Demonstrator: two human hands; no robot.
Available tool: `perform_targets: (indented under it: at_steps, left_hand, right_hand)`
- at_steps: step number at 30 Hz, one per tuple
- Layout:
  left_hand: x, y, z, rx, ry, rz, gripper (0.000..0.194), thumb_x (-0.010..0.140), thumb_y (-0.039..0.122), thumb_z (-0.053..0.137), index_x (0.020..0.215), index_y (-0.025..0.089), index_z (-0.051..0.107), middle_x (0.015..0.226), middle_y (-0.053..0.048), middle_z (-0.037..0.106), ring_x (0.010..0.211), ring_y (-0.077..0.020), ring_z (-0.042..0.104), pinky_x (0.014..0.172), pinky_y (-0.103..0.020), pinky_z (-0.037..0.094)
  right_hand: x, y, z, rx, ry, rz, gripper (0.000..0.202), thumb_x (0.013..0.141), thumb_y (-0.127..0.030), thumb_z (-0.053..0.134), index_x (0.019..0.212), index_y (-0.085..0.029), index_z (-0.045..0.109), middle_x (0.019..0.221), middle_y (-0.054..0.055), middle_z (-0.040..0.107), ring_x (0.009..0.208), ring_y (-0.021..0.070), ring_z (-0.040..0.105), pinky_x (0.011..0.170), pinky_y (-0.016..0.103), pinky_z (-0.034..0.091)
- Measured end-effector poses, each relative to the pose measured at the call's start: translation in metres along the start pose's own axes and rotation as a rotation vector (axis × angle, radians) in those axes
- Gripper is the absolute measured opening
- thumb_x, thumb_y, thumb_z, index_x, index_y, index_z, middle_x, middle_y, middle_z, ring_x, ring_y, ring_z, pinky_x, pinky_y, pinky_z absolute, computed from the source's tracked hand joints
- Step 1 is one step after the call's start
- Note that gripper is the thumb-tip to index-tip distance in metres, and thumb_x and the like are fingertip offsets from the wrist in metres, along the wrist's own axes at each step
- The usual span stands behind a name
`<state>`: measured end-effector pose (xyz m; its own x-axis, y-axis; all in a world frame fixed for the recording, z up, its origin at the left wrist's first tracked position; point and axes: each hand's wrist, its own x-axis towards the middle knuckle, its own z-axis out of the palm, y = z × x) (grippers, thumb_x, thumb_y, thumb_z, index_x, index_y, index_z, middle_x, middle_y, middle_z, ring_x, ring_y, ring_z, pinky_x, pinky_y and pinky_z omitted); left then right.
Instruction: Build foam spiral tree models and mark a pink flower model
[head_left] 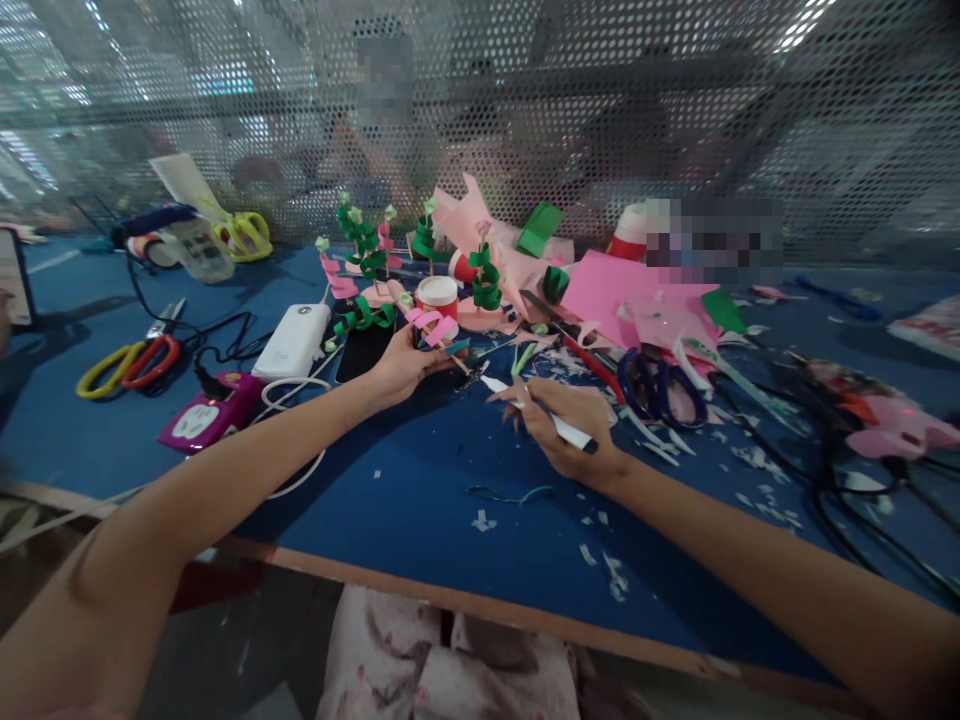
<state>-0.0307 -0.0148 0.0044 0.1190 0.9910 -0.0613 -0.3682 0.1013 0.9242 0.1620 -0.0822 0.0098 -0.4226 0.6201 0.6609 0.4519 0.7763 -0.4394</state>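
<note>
My left hand (pixel 405 366) is closed on a pink paper spiral (pixel 433 326) on a thin stick, beside a red and white tub (pixel 438 300). Between the fingers of my right hand (pixel 566 425) lies a white pen (pixel 573 433) with a black end, its tip pointing left toward my left hand. Light green paper strips (pixel 523 360) stand just behind my right fingers. Behind the tub, several green and pink paper spirals with small stars on top stand upright, among them a green one (pixel 486 288).
Yellow and red scissors (pixel 129 366), a purple power socket (pixel 208 412) and a white power bank (pixel 294 340) lie at the left. Blue-handled scissors (pixel 661 390), pink paper (pixel 607 295) and scraps are at the right. A perforated metal screen (pixel 300 130) stands behind the blue table (pixel 420 500).
</note>
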Motion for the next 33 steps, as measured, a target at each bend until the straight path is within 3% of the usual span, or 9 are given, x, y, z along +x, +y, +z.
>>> perform_targets:
  at_steps: [19,33]
  left_hand:
    - [0.0014,0.0,-0.0013,0.008,-0.011,0.003,0.03,0.066,-0.008,0.055,0.086,0.013,0.05,0.073,0.001,0.062,0.069,-0.0155,0.068,0.082,-0.04,0.052]
    - [0.0014,0.0006,0.0,0.001,0.007,-0.017,0.028,0.065,-0.011,0.054,0.08,0.013,0.049,0.069,0.0,0.063,0.067,-0.0151,0.067,0.077,-0.035,0.053]
  right_hand:
    - [-0.0008,0.0008,0.0007,-0.016,0.06,0.043,0.031,0.091,-0.027,0.037,0.08,-0.019,0.065,0.059,0.001,0.063,0.052,0.0107,0.06,0.052,0.023,0.046]
    - [-0.0013,0.0029,0.0013,0.01,0.09,0.037,0.027,0.09,-0.023,0.04,0.081,-0.018,0.065,0.058,0.0,0.063,0.05,0.0099,0.06,0.051,0.021,0.046]
